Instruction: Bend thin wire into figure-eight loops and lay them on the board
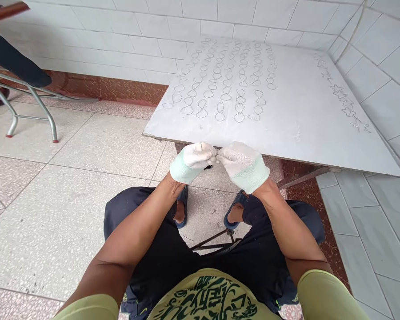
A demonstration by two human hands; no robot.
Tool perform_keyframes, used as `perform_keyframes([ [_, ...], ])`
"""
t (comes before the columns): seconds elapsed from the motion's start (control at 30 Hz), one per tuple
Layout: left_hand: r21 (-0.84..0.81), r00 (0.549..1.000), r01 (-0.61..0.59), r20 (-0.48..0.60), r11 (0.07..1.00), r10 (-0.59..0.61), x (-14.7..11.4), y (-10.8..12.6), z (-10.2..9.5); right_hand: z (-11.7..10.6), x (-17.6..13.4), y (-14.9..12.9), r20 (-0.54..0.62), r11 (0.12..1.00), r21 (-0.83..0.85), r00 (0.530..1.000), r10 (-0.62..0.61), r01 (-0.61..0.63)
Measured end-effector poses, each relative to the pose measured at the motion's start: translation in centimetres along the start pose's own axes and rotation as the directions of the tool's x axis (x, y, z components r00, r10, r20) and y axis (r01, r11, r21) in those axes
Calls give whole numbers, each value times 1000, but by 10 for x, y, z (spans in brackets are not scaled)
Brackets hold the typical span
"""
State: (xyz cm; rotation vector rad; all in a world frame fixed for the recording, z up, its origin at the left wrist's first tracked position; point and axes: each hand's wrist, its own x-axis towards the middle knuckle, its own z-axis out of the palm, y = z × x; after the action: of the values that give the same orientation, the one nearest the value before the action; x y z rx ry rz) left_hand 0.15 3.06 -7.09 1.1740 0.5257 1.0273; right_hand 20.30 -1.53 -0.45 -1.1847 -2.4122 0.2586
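My left hand and my right hand wear white gloves with pale green cuffs. They meet fingertip to fingertip just off the front edge of the grey-white table. Both are closed in a pinch, and a small dark bit shows between the fingertips; it is too small to tell what it is. Beyond them on the table lie rows of thin wire loops twisted into figure-eights, the nearest being a figure-eight wire. Along the right side runs a line of star-shaped wires.
White tiled walls meet the table's back and right sides. A metal-legged stool with another person's leg stands at left. Below are my knees, sandalled feet and a dark metal frame on the speckled floor.
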Motion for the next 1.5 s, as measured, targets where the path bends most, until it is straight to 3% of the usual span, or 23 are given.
perform_keyframes([
  [0.13, -17, 1000, 15, 15, 1000, -15, 0, 1, -1, 0, 0, 7, -4, 997, -65, 999, -50, 50],
  [0.37, -53, 994, 3, -110, 999, -9, -10, 17, -5, 2, -9, 19, -103, 956, -268, 983, -151, 119],
  [0.5, 226, 987, 45, -159, 973, -9, -16, 25, 1, 5, -10, 23, -86, 944, -317, 989, -122, 89],
  [0.63, 556, 976, 150, -217, 817, -31, -20, 32, 14, 3, -8, 23, -10, 954, -291, 997, -82, 75],
  [0.73, 652, 965, 178, -261, 737, -2, -22, 36, 22, -4, -3, 19, 45, 973, -223, 998, -50, 59],
  [0.9, 558, 938, 126, -337, 820, 85, -27, 36, 31, -9, 5, 12, 2, 988, 83, 991, 132, -131],
  [1.0, 510, 899, 99, -415, 855, 144, -30, 33, 36, 0, 5, 13, -51, 894, 343, 945, 323, -287],
  [1.1, 498, 871, 110, -465, 860, 158, -29, 30, 37, 12, 4, 17, -51, 793, 502, 904, 425, -344],
  [1.17, 482, 887, 120, -445, 868, 124, -26, 29, 32, 17, 3, 20, -56, 797, 501, 906, 420, -338],
  [1.3, 355, 950, 135, -312, 925, -19, -20, 29, 19, 15, 2, 23, -81, 893, 362, 945, 316, -268],
  [1.5, 237, 960, 189, -247, 953, -129, -14, 19, 9, 19, 2, 25, -52, 931, 304, 973, 226, -200],
])
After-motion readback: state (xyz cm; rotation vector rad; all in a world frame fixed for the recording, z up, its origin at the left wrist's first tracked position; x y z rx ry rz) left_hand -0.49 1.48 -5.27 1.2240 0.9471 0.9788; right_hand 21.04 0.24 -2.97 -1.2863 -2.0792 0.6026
